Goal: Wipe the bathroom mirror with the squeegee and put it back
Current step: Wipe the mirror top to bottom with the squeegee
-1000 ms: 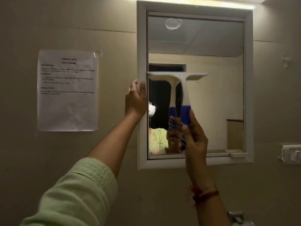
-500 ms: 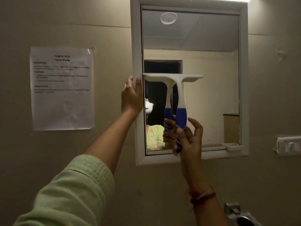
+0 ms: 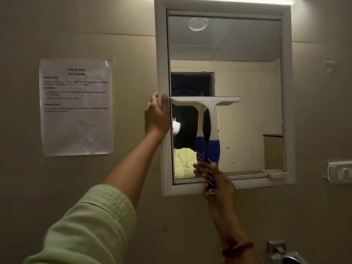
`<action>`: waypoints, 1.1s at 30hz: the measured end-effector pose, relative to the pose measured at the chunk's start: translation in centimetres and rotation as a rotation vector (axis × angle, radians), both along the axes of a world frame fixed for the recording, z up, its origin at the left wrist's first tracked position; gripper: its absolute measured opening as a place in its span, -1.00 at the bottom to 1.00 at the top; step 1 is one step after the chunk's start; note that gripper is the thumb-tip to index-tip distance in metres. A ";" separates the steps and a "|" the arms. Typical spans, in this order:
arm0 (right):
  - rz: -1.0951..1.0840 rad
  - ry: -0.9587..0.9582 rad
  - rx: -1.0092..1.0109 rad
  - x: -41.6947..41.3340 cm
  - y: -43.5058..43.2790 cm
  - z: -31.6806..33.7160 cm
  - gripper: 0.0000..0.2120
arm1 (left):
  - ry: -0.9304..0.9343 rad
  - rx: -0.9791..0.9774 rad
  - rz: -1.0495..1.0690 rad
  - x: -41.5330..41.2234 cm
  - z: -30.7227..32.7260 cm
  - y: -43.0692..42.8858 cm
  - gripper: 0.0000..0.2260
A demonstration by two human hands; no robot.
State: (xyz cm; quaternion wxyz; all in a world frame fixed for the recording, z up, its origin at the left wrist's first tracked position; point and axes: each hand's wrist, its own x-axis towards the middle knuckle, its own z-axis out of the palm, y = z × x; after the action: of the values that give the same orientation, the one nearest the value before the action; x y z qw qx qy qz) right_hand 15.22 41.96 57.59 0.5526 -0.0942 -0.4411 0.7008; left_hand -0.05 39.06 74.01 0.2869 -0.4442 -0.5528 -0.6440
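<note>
A white-framed mirror [image 3: 247, 82] hangs on the beige wall. The squeegee [image 3: 212, 119] has a white blade and neck and a blue grip. Its blade lies flat against the left half of the glass, about mid-height. My right hand [image 3: 217, 180] is closed around the bottom of the blue grip, at the mirror's lower edge. My left hand [image 3: 157, 115] holds the left side of the white frame, thumb over its inner edge. The glass doubles the handle as a reflection and shows small spots to the right of it.
A printed paper sheet [image 3: 76, 107] is taped to the wall left of the mirror. A white switch plate [image 3: 340, 172] sits at the right edge. A metal fitting [image 3: 282, 252] shows at the bottom right. A small white ledge [image 3: 276, 175] juts from the frame's lower right.
The squeegee blade has slid a little lower on the glass. My right hand has shifted down to the end of the grip, fingers now closed. My left hand stays on the frame.
</note>
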 end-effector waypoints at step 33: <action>0.149 -0.108 -0.066 1.5 -1.1 -0.2 -0.45 | -0.073 -0.064 0.036 -0.2 0.0 0.1 -0.52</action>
State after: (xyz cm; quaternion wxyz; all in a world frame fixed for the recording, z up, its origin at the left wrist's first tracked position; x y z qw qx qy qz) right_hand 16.72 40.89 57.44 0.4709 -0.1170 -0.4527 0.7481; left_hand -0.25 39.15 74.04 0.2635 -0.4193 -0.5913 -0.6365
